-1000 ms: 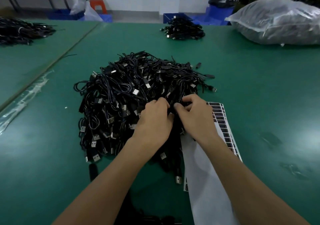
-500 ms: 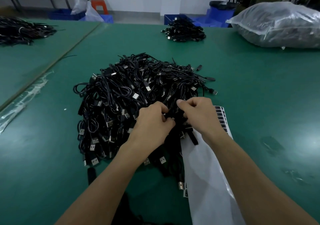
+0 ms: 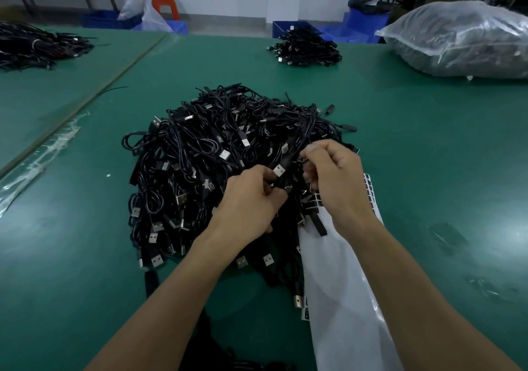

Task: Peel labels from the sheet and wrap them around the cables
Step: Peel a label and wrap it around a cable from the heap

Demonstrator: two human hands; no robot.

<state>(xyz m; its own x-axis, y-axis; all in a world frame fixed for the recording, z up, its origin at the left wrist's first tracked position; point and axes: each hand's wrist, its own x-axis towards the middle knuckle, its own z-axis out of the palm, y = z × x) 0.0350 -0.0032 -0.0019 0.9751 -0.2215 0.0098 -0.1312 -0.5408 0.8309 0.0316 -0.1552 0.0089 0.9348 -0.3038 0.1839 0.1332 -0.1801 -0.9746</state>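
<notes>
Green work table (image 3: pixel 414 147), and a big pile of black cables (image 3: pixel 217 153) sits dead centre, with a smaller heap (image 3: pixel 305 47) and a plastic bag (image 3: pixel 457 39) at the far end. Both hands are up over the near right edge of the pile. The left hand (image 3: pixel 248 202) has its fingers curled in, pinching one cable (image 3: pixel 288 156) just below its silver plug. The right hand (image 3: pixel 337 182) is curled too, nipping the same cable a little further along. The short stretch between them slants from near-left to far-right.

The label sheet (image 3: pixel 340 299) lies to the right, running lengthwise away from the person, and it passes straight under the right forearm. So the right hand looks the likelier one to reach for a label. The printed rows (image 3: pixel 370 193) show just beside that hand, and the arm hides much of the sheet. Whether a label is already on the cable I cannot tell, because the fingers cover the spot. A dark strip (image 3: pixel 318 224) dangles beneath the right hand, and it could be a label or a cable end.
</notes>
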